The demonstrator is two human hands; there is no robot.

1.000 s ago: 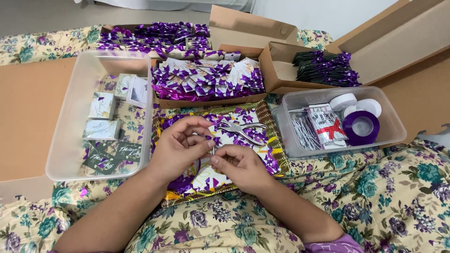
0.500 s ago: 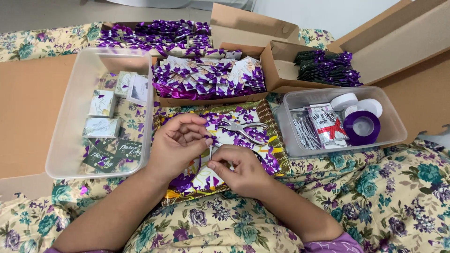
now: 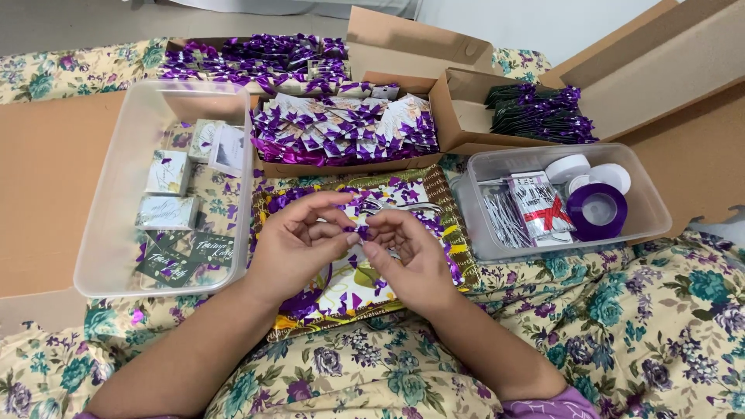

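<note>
My left hand [image 3: 299,240] and my right hand [image 3: 411,256] meet above a patterned tray [image 3: 454,233] strewn with purple ribbon scraps. Between their fingertips they pinch a small purple ribbon piece [image 3: 362,231]. A pair of scissors [image 3: 400,208] lies on the tray just beyond my fingers. Both forearms reach in from the bottom of the view over a floral cloth [image 3: 644,334].
At the left, a clear plastic bin [image 3: 101,233] holds small boxes and dark cards. A clear bin [image 3: 644,203] at the right holds tape rolls, a purple ribbon spool [image 3: 596,209] and wire ties. Cardboard boxes of purple bows [image 3: 341,128] stand behind.
My hands have come closer together and lifted slightly above the tray, both now pinching the ribbon piece between their fingertips.
</note>
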